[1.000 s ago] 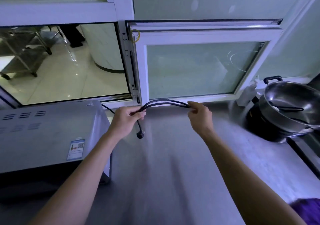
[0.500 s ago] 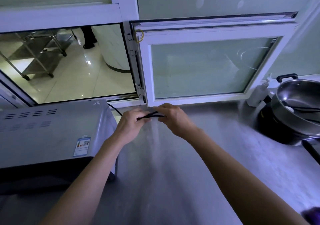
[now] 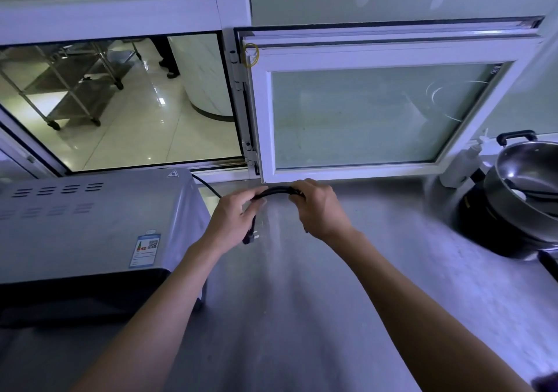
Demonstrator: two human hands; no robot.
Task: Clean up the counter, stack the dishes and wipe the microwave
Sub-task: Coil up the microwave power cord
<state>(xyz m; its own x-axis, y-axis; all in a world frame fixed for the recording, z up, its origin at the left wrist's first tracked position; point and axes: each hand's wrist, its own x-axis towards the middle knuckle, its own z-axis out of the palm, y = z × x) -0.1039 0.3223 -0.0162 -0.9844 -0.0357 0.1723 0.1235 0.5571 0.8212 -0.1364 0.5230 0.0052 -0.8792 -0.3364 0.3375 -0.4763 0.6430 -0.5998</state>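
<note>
1. Left hand (image 3: 234,219) curled round black power cord (image 3: 276,192), fingers clamped on bundled strands; plug (image 3: 250,238) dangling just below the fist, prongs showing, clear of the counter (image 3: 332,301).
2. Right hand (image 3: 317,207) gripping the same cord at the other end of a short arch, fingers folded over it, thumb side hidden. Arch spanning the gap between both sets of fingers.
3. Cord held above counter, just in front of lower edge of the open window sash (image 3: 377,114). One strand trailing back from left fingers toward rear of the microwave (image 3: 90,219), which sits beside the left hand.
4. Handling judgement: light, flexible but springy; rubber jacket likely grippy, not slippery. Folded loops apt to spring open if grip slackens. Plug is the only rigid, heavier part and will swing.
5. Best hold, by estimate: pinch across all strands at the middle of the fold; keep plug end short below fingers.
6. Risk: tugging on trailing strand could shift the microwave or strain the cord's exit.
7. Right of right-hand fingers, well apart: steel wok (image 3: 531,180) on dark base, white squeeze bottle (image 3: 462,165) behind it.
</note>
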